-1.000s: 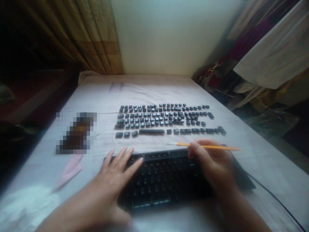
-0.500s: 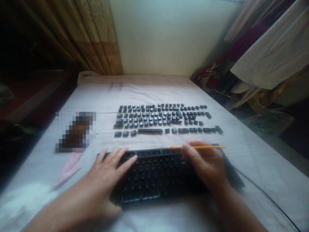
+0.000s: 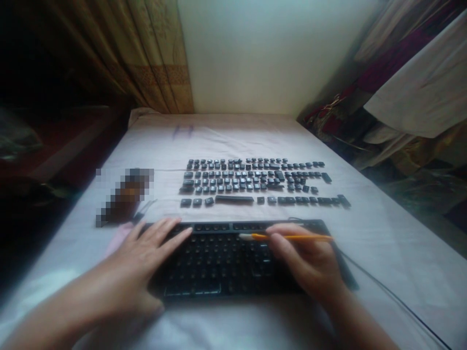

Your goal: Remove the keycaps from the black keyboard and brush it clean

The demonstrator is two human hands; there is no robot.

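I've pale wall (image 3: 255, 58) at 12, gold-brn curtain (image 3: 160, 53) approx. 11, hung cloths (image 3: 423, 87) at 2. Whitish sheet (image 3: 241, 138) runs 12 to 6, lt. patch (image 3: 44, 294) at 8. Rm v. dark 9–10, can't make out detail.

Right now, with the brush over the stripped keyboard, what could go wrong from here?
1. Loose keycaps lie in rows just beyond the keyboard; if it slid forward, they could be knocked out of order.
2. The brush in the right hand could snag among the exposed key positions.
3. The cable trails across the sheet; a tug might shift the keyboard.
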